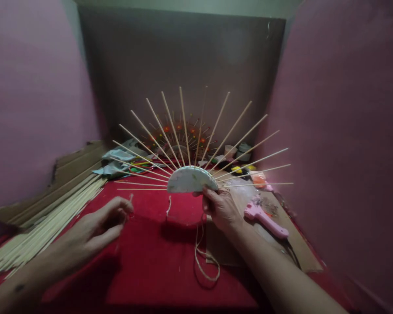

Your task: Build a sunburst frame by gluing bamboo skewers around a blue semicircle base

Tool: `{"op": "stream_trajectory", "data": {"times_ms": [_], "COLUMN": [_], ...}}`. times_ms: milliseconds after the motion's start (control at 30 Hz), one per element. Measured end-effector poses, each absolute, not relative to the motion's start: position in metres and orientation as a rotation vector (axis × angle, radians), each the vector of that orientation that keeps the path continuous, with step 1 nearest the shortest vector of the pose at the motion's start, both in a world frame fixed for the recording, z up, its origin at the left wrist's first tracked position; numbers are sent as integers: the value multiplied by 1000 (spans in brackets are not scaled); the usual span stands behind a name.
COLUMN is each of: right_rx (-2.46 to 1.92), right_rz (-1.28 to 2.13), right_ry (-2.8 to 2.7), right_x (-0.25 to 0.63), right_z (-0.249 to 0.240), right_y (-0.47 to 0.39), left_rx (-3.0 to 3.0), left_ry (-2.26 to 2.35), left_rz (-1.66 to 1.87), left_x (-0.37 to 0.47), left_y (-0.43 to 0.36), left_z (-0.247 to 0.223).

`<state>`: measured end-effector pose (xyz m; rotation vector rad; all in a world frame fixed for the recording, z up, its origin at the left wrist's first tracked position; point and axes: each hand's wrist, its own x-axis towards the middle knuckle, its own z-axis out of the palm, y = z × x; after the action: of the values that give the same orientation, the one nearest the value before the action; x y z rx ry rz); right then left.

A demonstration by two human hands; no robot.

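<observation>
Clock positions are read in the head view, with the semicircular base (192, 179) as dial centre and 12 o'clock at the top. The base is located near mid-view, above the red surface (144, 266), flat edge toward 6 o'clock. Thin sticks (155, 111) radiate from its curved edge, from 9 o'clock through 12 to 3 o'clock.

The right hand (221, 205) grips the base at its lower edge, on the 5 o'clock side, with the thumb over the near face. The left hand (106, 220) is positioned at 8 o'clock, apart from the base, thumb and bent fingers separated. A small pale strand shows at its fingertips; whether it is gripped cannot be determined.

A looped cord (212, 277) extends below the right hand at 6 o'clock. A pink glue gun (267, 221) lies at 4 o'clock, over the cardboard (301, 244). A bundle of pale strips (49, 224) lies at 8 o'clock, beyond the left hand. A blue cloth (116, 159) is located at 10 o'clock. A decorated fan-shaped piece (180, 131) stands behind the sticks at 12 o'clock.
</observation>
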<state>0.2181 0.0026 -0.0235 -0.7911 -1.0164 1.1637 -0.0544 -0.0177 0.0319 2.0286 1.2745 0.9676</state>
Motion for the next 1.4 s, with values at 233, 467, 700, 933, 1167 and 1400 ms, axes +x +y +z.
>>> {"op": "stream_trajectory", "data": {"times_ms": [233,467,700,933,1167,1400], "right_rx": [-746,-563,-545,-534,-577,-549], "right_rz": [1148,1483,1543,1520,1479,1507], "right_ry": [-965,-591,-577,-566,-575,-548], "right_x": [219,224,230,230,231,233], "right_z": [-17,-14,-17,-18,-21,-26], "right_y": [-1,1,0,1,4,5], "left_rx": [1971,1916,2081,2328,2198,2293], "left_ry": [876,681,540,588,506,594], "left_rz": [915,1384,2045,2017,1879,1744], "left_x": [-38,1,31,40,40,34], "left_y": [-27,-25,-23,-16,-9,1], "left_z": [57,70,105,117,100,74]}}
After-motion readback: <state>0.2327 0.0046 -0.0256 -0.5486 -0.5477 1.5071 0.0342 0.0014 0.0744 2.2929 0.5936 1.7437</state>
